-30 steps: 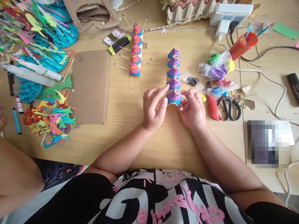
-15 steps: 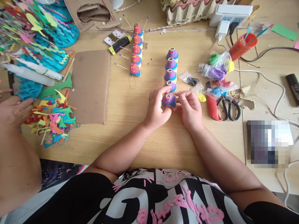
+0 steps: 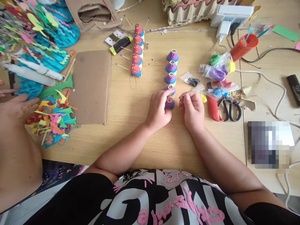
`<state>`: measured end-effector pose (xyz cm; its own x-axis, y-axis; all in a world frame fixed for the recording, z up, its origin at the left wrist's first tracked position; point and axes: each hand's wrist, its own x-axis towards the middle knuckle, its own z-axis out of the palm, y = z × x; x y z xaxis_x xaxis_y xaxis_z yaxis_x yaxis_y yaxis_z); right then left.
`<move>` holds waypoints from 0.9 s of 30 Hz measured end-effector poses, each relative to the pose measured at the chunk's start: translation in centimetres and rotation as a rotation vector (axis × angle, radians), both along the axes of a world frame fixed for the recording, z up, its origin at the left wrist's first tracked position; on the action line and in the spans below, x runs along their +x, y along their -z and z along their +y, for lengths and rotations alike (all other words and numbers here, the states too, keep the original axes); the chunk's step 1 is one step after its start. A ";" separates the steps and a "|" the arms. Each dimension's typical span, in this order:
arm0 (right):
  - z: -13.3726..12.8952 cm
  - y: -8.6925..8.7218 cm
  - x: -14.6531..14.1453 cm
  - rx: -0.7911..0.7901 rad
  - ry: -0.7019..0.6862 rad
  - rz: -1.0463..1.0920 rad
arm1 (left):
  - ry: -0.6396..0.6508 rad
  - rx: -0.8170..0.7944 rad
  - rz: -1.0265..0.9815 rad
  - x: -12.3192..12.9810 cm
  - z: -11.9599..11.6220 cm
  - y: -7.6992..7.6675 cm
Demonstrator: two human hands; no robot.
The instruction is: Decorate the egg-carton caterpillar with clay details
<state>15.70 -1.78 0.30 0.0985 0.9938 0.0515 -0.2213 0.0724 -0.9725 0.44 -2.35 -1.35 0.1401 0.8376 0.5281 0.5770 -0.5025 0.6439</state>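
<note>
A strip of egg-carton cups, covered in purple and blue with yellow rings on top, runs away from me on the wooden table. My left hand is closed around the left side of its near end, its fingers covering part of the closest cups. Just right of the strip, and apart from it, my right hand has thumb and fingers pinched together; anything between them is too small to make out. A similar red and blue strip with smiling faces stands further left, with thin purple-tipped sticks poking out of its sides.
Flat cardboard and colourful paper scraps lie left, near another person's hand. On the right are bagged clay, black-handled scissors, a red cup, a power strip and cables.
My right hand has drawn slightly right, away from the strip's near end. The purple strip's near end has turned a little, and my left hand stays at it.
</note>
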 end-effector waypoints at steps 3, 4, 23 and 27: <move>-0.1 -0.1 -0.1 -0.023 -0.037 0.039 | -0.010 0.046 -0.049 -0.1 -0.1 -0.8; -0.1 -0.2 -0.1 -0.025 -0.047 0.041 | -0.008 0.068 -0.051 -0.1 -0.2 -1.0; -0.2 0.2 0.4 -0.071 -0.240 0.153 | -0.073 0.228 -0.063 -0.6 0.0 -1.5; -0.2 0.0 0.4 -0.071 -0.257 0.151 | -0.101 0.243 -0.040 -0.4 -0.1 -1.8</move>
